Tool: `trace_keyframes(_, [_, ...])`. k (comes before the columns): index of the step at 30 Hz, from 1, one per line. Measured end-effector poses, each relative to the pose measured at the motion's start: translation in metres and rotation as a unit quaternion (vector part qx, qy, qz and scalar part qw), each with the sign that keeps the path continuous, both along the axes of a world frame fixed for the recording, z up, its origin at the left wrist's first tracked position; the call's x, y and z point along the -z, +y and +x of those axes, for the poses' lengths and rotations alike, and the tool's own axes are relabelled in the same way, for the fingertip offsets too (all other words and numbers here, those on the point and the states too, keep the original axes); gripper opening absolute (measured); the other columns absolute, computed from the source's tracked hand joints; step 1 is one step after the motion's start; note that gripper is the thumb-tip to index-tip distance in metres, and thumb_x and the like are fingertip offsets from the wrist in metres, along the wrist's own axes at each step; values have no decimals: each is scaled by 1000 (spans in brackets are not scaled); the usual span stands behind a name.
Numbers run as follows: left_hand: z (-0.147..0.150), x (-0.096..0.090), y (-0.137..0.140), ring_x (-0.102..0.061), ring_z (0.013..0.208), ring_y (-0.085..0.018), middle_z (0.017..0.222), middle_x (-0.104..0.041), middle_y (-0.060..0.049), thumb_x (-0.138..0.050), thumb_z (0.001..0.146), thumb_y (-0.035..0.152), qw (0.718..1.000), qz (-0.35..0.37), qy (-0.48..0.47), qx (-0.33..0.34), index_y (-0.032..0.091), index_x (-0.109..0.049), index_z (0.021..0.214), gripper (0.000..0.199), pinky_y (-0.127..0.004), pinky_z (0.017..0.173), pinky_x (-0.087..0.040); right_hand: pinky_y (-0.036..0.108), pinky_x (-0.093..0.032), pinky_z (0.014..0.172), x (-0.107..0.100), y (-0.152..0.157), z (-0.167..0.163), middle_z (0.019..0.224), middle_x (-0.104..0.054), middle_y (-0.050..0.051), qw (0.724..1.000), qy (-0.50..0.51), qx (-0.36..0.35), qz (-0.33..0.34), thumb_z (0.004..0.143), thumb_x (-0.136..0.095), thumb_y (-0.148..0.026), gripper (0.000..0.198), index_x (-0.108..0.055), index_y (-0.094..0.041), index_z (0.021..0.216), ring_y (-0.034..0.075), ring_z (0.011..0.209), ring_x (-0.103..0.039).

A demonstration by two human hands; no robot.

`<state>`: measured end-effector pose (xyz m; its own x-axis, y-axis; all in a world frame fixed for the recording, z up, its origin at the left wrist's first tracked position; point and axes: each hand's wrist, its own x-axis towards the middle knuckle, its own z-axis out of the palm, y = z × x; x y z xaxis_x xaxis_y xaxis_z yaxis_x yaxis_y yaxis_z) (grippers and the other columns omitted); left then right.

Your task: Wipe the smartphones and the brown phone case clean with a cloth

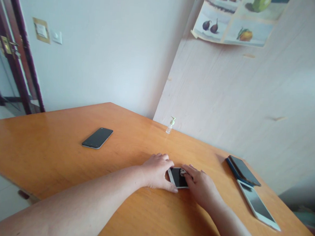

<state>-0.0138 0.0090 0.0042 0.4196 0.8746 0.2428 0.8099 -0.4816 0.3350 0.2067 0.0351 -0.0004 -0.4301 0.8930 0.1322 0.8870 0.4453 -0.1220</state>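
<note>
A white-framed smartphone (pixel 177 178) with a dark screen lies face up on the wooden table. My left hand (pixel 156 172) grips its left end, thumb at the near edge and fingers at the far edge. Over the phone's right part, my right hand (pixel 200 185) pinches a small crumpled white piece, apparently tissue (pixel 183 171), and presses it against the screen. That hand hides the right end of the phone.
A dark phone (pixel 97 137) lies on the table (pixel 130 137) to the left. A clear pump bottle (pixel 169 125) stands near the wall. On the right lie a white tablet (pixel 258 204) and a dark device (pixel 243 169) on a blue-edged one.
</note>
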Motion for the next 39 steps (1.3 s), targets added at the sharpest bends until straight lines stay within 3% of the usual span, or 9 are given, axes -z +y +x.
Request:
trace_keyframes(3, [0,-1,0,-57,99,-29,103,-59,-9,-62,59,82,1000,-1,1,4,24,-65,107,75,-39,84,-46,51,-27,108,-2,0,2,129,-65,3,1000,-13,21,1,94,-39,-28,39,-59,-32,128,26,132,-48])
trace_keyframes(8, [-1,1,1,-56,102,-29,106,-59,-9,-66,58,80,1000,5,-7,7,25,-63,111,77,-38,86,-46,48,-36,101,-7,4,12,119,-69,8,993,-44,108,21,95,-37,-29,37,-65,-27,118,28,121,-58])
trace_keyframes(12, [-1,2,1,-56,101,-29,105,-59,-8,-65,57,81,1000,1,2,2,25,-64,108,76,-38,84,-46,41,-40,100,-3,1,3,125,-67,5,1000,3,18,5,94,-38,-27,37,-62,-26,123,25,127,-54])
trace_keyframes(16, [0,1,1,-56,101,-29,105,-59,-7,-67,58,79,1000,-3,5,-5,26,-64,108,73,-37,84,-45,40,-34,108,0,-7,-10,135,-60,2,996,33,-83,1,95,-37,-25,42,-57,-28,132,23,134,-46])
trace_keyframes(18, [0,0,1,-56,101,-29,105,-59,-7,-67,58,79,1000,-3,4,-5,26,-63,110,74,-37,84,-45,47,-30,111,0,-8,-10,137,-59,0,997,21,-79,-2,95,-38,-26,43,-55,-31,134,25,135,-44])
trace_keyframes(21, [0,-1,0,-57,100,-29,104,-60,-7,-66,58,80,1000,-3,8,1,25,-63,110,76,-37,85,-45,60,-26,110,-2,-4,-1,133,-62,3,1000,-9,0,0,96,-38,-32,40,-56,-32,132,30,133,-46])
trace_keyframes(24, [0,-2,0,-57,100,-28,104,-59,-8,-66,57,80,1000,-1,5,2,25,-64,111,77,-37,85,-45,61,-28,107,-3,0,5,129,-64,8,998,-27,65,6,97,-36,-33,39,-60,-28,128,31,131,-49])
trace_keyframes(32, [0,0,0,-56,100,-28,104,-59,-8,-65,58,79,1000,-4,1,-1,25,-64,107,73,-38,84,-46,53,-26,112,-4,-11,-11,139,-57,1,999,3,-51,-11,97,-37,-34,41,-54,-33,134,25,136,-43])
trace_keyframes(39, [0,-1,0,-56,101,-29,105,-59,-8,-67,57,79,1000,-1,-1,6,25,-64,110,75,-38,85,-46,61,-28,106,-9,-2,7,123,-67,10,992,-64,106,8,98,-32,-37,40,-63,-26,121,31,130,-49])
